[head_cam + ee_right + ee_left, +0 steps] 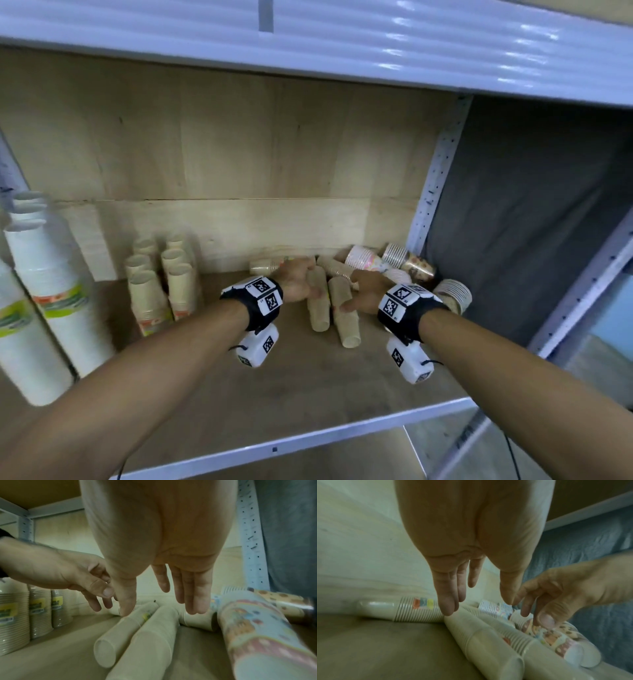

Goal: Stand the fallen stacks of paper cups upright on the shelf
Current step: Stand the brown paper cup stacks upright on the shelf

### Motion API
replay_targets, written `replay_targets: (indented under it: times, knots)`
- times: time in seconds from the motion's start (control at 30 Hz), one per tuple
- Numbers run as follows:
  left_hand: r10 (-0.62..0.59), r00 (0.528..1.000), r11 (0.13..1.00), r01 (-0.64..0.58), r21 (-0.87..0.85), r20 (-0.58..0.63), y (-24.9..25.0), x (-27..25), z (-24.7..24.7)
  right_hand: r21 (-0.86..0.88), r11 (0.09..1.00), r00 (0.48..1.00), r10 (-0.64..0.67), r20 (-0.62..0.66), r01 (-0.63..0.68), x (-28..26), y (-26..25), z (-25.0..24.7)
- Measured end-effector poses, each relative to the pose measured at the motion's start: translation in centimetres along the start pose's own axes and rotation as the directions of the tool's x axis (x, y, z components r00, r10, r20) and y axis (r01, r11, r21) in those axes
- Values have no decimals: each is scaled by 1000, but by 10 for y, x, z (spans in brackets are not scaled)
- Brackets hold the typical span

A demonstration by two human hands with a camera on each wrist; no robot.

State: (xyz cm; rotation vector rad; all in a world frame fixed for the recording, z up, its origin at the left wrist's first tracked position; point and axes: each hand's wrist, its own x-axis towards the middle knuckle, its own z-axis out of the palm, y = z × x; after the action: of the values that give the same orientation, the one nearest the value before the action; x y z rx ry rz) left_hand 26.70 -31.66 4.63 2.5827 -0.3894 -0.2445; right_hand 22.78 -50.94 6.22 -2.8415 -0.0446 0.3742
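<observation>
Two fallen beige cup stacks lie side by side on the shelf board (274,394), the left one (318,308) and the right one (346,320). My left hand (301,279) hovers over the far end of the left stack (488,649), fingers (448,608) straight and tips close to it. My right hand (359,291) reaches over the right stack (154,642), fingers (193,601) straight, thumb near the stack's side. Neither hand grips anything. Behind them lies a heap of more fallen stacks (376,263), some patterned (257,635).
Several beige stacks (161,284) stand upright at the left, and tall white stacks (51,274) stand at the far left. A perforated metal post (435,185) and grey cloth (531,205) close the right side. Another stack (270,265) lies along the back wall.
</observation>
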Motion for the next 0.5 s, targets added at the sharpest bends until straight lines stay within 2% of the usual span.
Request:
replay_targets:
  times: [0.2, 0.5]
  knots:
    - [-87, 996, 996, 88, -35, 33, -7, 1, 33, 73, 997, 999, -2, -51, 5, -6, 11, 30]
    - [-135, 991, 963, 135, -232, 14, 0, -8, 65, 199, 979, 990, 70, -120, -45, -5, 10, 64]
